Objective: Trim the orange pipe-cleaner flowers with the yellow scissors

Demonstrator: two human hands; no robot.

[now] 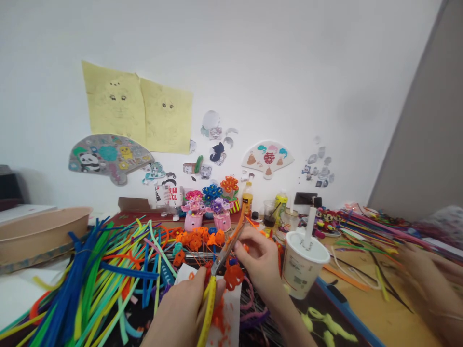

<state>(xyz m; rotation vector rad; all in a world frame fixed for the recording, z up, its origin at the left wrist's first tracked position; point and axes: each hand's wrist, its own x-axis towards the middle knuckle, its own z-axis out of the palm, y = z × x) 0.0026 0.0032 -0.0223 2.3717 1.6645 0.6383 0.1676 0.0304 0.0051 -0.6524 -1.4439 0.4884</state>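
My left hand [184,311] grips yellow-handled scissors [208,313], their blades angled up and to the right. My right hand [262,260] pinches an orange pipe cleaner [240,219] beside the blades; whether they are cutting it I cannot tell. Just under the hands is a red-orange pipe-cleaner flower [233,274]. A white sheet [231,308] below bears orange fluff and scraps. Behind the hands stand several orange pipe-cleaner flowers [195,239] on thin stems.
Loose pipe cleaners [97,284] pile up at the left. A lidded paper cup [304,265] with a straw stands by my right wrist. Pink flower pots [193,221] and a juice bottle [247,198] line the back. Another person's blurred hands [423,274] are at the right.
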